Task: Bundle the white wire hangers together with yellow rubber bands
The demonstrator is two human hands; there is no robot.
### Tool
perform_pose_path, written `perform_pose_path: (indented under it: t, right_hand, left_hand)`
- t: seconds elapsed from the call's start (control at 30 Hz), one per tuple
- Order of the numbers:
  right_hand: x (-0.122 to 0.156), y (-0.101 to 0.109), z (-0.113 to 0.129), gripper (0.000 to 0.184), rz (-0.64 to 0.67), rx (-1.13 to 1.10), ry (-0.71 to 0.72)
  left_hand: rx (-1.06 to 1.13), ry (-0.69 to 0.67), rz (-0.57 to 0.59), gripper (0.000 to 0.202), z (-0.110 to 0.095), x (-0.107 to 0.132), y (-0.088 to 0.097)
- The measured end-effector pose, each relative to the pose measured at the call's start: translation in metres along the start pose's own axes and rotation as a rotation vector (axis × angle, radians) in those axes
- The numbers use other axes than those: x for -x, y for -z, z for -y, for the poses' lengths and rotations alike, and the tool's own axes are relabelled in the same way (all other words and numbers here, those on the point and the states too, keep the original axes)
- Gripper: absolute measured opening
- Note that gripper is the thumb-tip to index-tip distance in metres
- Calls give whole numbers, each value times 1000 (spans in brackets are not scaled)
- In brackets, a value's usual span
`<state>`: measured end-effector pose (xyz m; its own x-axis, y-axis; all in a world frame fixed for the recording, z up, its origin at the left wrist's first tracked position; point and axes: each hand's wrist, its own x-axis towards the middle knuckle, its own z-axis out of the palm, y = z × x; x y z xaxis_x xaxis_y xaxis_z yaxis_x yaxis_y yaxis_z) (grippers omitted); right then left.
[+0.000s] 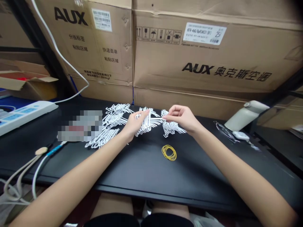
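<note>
My left hand (pixel 134 126) is closed around a bunch of small white plastic hangers (pixel 145 125), thumb on top, above the black table. The fingers of my right hand (pixel 184 118) pinch the end of a thin white piece that reaches across from that bunch. Below and beside my right hand lies a group of white hangers (pixel 172 128). More white hangers (pixel 115 118) are heaped left of my left hand, and others (pixel 103 139) lie fanned out nearer to me. Several yellow rubber bands (pixel 174 154) rest in a loose ring on the table.
Large cardboard boxes (pixel 161 69) stand along the back. A white power strip (pixel 26 115) and a blurred-out item (pixel 81 127) with cables are at left. A pale bottle (pixel 246 115), glasses (pixel 224 131) and a small white case (pixel 240 135) sit at right.
</note>
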<state>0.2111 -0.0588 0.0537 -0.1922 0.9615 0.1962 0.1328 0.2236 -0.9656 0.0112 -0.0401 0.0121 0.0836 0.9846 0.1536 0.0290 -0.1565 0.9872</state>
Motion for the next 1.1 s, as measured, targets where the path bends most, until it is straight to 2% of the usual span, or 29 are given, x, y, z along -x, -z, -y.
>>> perform_pose_path:
  t: [0.23, 0.53, 0.67, 0.8, 0.93, 1.1]
  right_hand:
    - [-1, 0, -1, 39, -30, -8, -18]
    - [2, 1, 1, 37, -25, 72, 49]
    - [2, 4, 5, 33, 47, 137, 54]
    - [6, -2, 10, 30, 146, 226, 83]
    - [14, -14, 11, 25, 314, 336, 127]
    - [19, -22, 7, 17, 361, 391, 142]
  left_hand:
    - [-2, 8, 4, 43, -4, 2, -1]
    - [33, 31, 55, 47, -3, 1, 0]
    - [-23, -4, 44, 45, -3, 2, 0]
    - [-83, -109, 19, 41, -4, 3, -1]
    - [-115, -202, 80, 38, -7, 6, -3]
    - [-179, -244, 129, 36, -10, 9, -4]
